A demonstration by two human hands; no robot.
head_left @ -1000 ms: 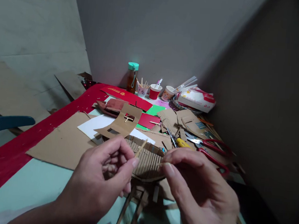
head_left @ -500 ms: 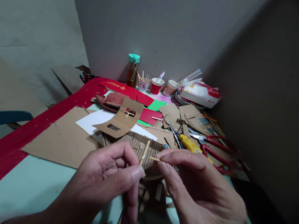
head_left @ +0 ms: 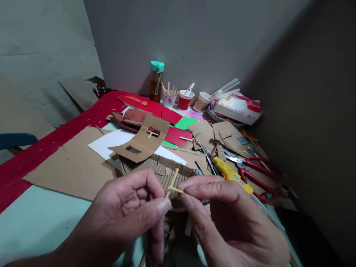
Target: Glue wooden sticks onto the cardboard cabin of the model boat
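Observation:
My left hand [head_left: 130,212] pinches a thin wooden stick [head_left: 174,178] that points up and slightly right. Between the thumb and forefinger of my right hand [head_left: 232,225] is a shorter wooden stick [head_left: 177,190], lying almost level. Its left end meets the side of the upright stick, where a small pale blob shows. Behind the fingers lies a corrugated cardboard piece [head_left: 154,168] with a low rim, partly hidden by my hands. A bent cardboard strip [head_left: 143,141] with two cut-out windows rests just past it; a small stick cross sits in the upper window.
To the right lie a yellow glue gun [head_left: 229,171] and red-handled scissors [head_left: 260,167] among cardboard scraps [head_left: 201,131]. Paper cups [head_left: 185,101] with sticks and pens, and a green-capped bottle [head_left: 156,81], stand along the wall. A large cardboard sheet [head_left: 69,161] covers the left.
My right hand has moved slightly left, bringing the short stick's end from a small gap into contact with the upright stick. My left hand keeps its hold.

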